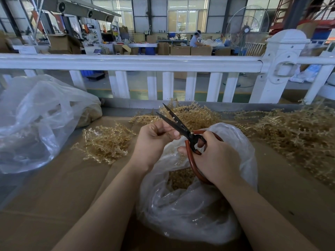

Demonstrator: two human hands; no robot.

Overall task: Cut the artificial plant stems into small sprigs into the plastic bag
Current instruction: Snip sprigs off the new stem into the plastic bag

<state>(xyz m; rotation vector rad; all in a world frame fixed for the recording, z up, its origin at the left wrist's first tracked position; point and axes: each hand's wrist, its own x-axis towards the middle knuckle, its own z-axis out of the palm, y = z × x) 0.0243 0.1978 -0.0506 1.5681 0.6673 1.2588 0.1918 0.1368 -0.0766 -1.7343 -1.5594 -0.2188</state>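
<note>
Head cam shows the right hand (215, 160) gripping the one pair of scissors (183, 131), blades open, while the left hand (154, 140) has its fingers curled, pinching a tiny stem piece over the plastic bag (190, 214) at the desk's near edge so sprigs drop in. Three loose stem piles (107, 142) wait; a second bag (36, 124) sits at the left edge.

Cardboard-covered table (54, 187) carries 2 plastic bags (190, 214) and tan stems (107, 142).

Plastic bag (190, 211) centre, perhaps sprigs (179, 178) inside; stem piles (107, 142) left, right, behind; railing (126, 63) beyond.
</note>
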